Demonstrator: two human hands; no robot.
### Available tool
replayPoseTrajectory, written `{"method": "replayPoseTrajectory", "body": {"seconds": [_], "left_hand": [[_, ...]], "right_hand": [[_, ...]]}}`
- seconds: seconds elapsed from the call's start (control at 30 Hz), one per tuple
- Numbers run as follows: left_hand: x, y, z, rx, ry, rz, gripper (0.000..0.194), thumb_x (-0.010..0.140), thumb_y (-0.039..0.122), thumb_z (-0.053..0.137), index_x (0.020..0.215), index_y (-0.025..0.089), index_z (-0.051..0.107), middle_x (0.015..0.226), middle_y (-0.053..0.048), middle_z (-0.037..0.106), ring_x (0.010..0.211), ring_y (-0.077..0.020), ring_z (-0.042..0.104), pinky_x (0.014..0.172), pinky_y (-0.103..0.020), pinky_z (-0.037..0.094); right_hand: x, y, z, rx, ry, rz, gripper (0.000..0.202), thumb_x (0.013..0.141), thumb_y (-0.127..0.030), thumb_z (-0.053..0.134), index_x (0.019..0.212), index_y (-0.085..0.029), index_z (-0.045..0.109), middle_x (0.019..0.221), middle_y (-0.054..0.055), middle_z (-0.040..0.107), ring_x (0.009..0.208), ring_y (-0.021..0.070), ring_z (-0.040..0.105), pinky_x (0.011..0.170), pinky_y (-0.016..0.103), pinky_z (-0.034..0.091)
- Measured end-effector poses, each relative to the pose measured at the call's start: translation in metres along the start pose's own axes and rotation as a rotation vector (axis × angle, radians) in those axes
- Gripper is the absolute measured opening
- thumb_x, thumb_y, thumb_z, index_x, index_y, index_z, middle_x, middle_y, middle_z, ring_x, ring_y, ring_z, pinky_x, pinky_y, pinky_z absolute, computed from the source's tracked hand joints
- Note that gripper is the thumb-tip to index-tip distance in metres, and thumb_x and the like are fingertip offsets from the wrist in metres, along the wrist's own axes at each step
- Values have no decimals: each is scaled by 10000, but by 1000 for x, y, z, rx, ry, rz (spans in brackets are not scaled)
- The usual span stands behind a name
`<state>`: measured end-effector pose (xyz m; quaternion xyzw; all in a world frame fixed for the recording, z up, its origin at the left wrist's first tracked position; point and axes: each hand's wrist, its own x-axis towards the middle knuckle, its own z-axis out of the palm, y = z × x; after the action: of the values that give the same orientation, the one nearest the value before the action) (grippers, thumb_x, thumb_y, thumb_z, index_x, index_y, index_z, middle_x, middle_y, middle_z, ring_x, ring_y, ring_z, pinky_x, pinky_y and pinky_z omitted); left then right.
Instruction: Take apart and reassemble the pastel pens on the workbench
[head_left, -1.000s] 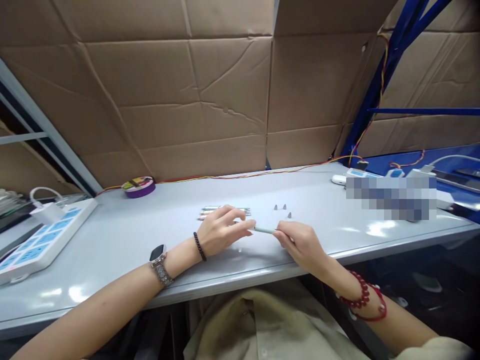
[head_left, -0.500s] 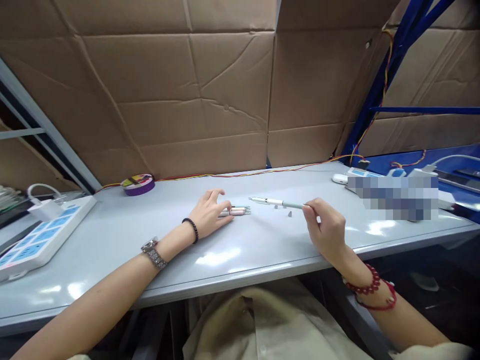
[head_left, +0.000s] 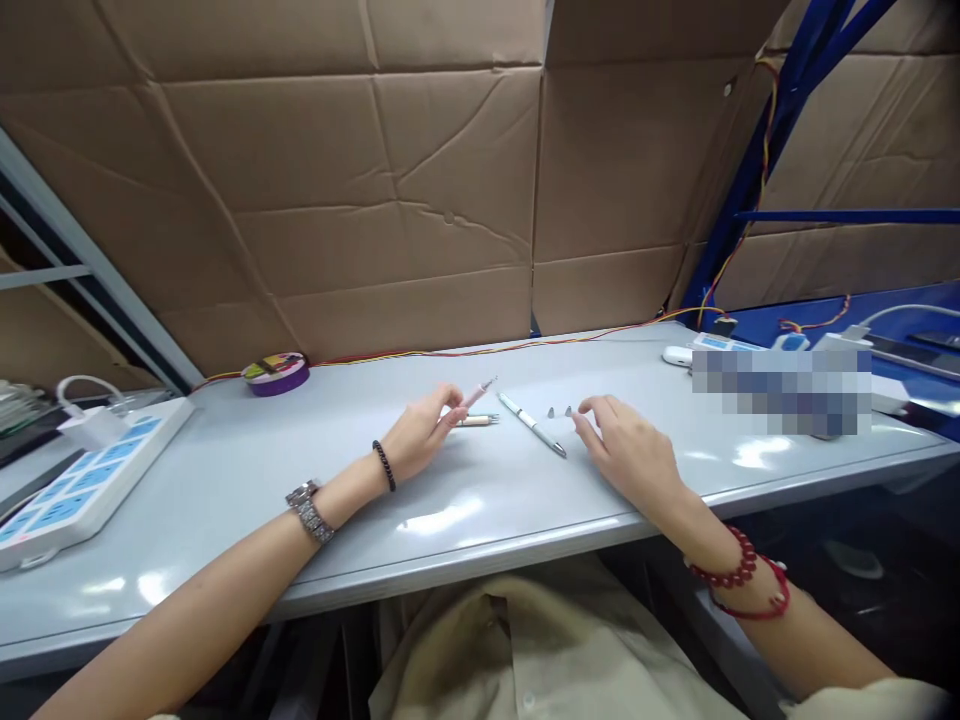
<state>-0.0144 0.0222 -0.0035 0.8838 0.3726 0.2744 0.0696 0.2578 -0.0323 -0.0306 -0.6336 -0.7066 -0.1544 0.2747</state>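
Observation:
My left hand (head_left: 424, 435) pinches a pink pen (head_left: 478, 394), its metal tip pointing up and to the right. Under those fingers lies a pen with a beige barrel (head_left: 474, 421), partly hidden by the hand. A white and silver pen (head_left: 531, 424) rests slantwise between my hands and touches neither. My right hand (head_left: 634, 450) has thumb and forefinger close together at a small grey cone-shaped piece (head_left: 568, 410), seemingly pinching it. A second small grey piece (head_left: 551, 412) stands just left of it on the table.
A purple roll of tape (head_left: 276, 375) lies at the back left of the table (head_left: 337, 580). Power strips stand at the left (head_left: 90, 485) and far right. A white mouse-like object (head_left: 677, 355) sits near a blurred-out item. Red and yellow wires (head_left: 450, 352) run along the back.
The white and silver pen has left my right hand and lies on the table. My left hand has lifted the pink pen. One grey piece has shifted up and left.

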Motion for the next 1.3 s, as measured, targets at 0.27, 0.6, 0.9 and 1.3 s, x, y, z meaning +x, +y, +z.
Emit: {"method": "replayPoseTrajectory", "body": {"seconds": [0.27,0.6,0.9,1.3], "left_hand": [[-7,7,6,-65,35,-25,352,965,453,190,1121,183,354,595,63,448,473,-119,408,529,-225,358],[-8,19,7,51,-238,212,370,963,392,217,1007,192,525,802,-43,624,688,-176,581,628,-255,410],[-11,27,8,117,-331,290,383,976,367,158,1021,188,494,756,-32,638,613,-171,576,552,-253,375],[-10,28,9,142,-367,285,380,974,367,138,1002,196,476,762,-31,639,627,-165,582,555,-245,368]], "right_hand": [[0,5,6,49,-191,-40,154,901,-208,423,854,-188,568,838,42,637,689,190,598,523,276,385],[-14,-26,-11,874,22,-119,120,847,-271,561,923,-202,623,874,34,679,775,173,632,728,303,525],[-18,-32,-10,966,-38,-182,87,816,-239,615,895,-212,639,836,23,691,781,177,648,724,297,521],[-17,-31,-11,948,-22,-272,100,838,-226,576,917,-217,637,848,32,688,778,176,645,708,301,518]]}}
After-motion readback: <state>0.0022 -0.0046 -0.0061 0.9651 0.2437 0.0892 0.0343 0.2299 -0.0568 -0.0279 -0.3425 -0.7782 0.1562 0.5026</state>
